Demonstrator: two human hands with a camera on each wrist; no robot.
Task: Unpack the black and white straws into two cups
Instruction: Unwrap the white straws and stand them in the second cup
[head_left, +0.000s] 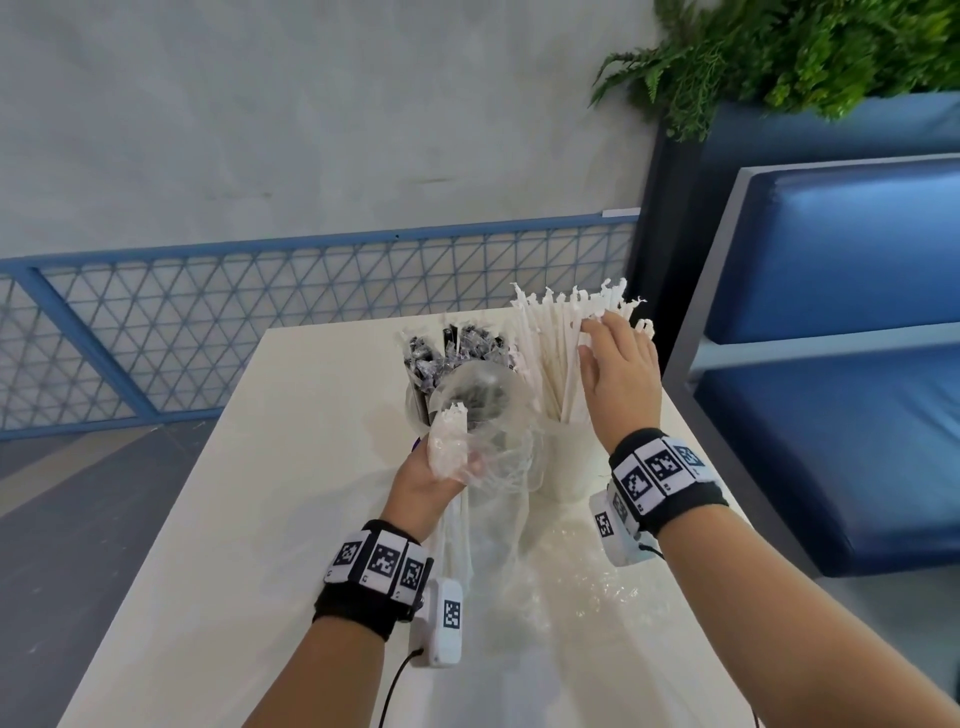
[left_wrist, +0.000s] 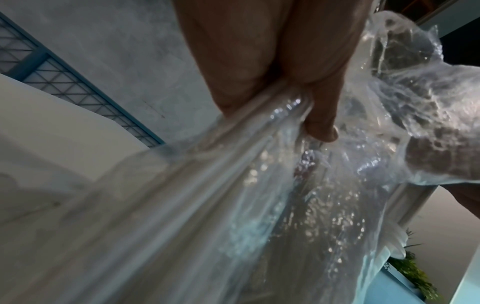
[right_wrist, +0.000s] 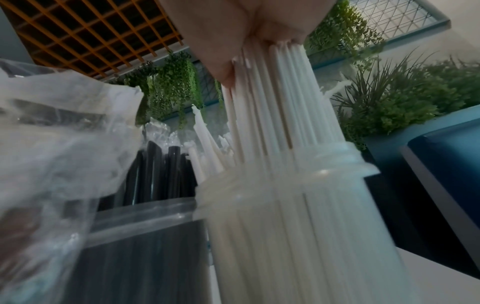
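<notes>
On the white table two cups stand side by side. The right cup is packed with white straws. My right hand lies on their upper ends with straight fingers. The left cup holds black straws and is mostly hidden behind a crumpled clear plastic bag. My left hand grips this bag in front of the cups, a little above the table.
More clear plastic wrap lies on the table in front of the cups. A blue padded bench stands close on the right, with a planter of green plants behind it. A blue mesh railing runs behind the table.
</notes>
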